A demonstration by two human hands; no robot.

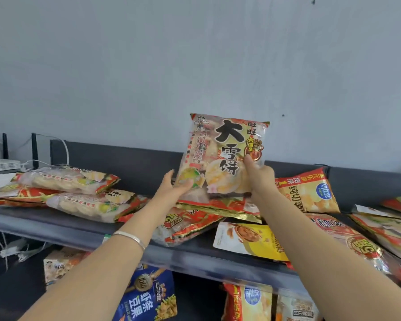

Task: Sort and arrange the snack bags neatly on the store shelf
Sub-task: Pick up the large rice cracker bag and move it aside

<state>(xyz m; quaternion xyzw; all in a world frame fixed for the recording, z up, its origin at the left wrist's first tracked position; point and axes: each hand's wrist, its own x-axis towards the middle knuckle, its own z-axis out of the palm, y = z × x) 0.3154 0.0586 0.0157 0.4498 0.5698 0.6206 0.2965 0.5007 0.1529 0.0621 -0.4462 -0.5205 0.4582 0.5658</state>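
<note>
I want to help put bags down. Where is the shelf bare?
Bare strip of shelf along the front edge, before the left pile. Small patch between middle pile and yellow bag. Crowded: under the held rice cracker bag and the right-side bags.

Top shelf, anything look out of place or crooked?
Yes. The red-and-yellow chip bag leaning on the back panel is upside down, its print inverted. A yellow-and-white pouch lies flat among red rice-cracker bags heaped crookedly. Only the large rice-cracker bag held by the left hand and right hand stands upright.
</note>
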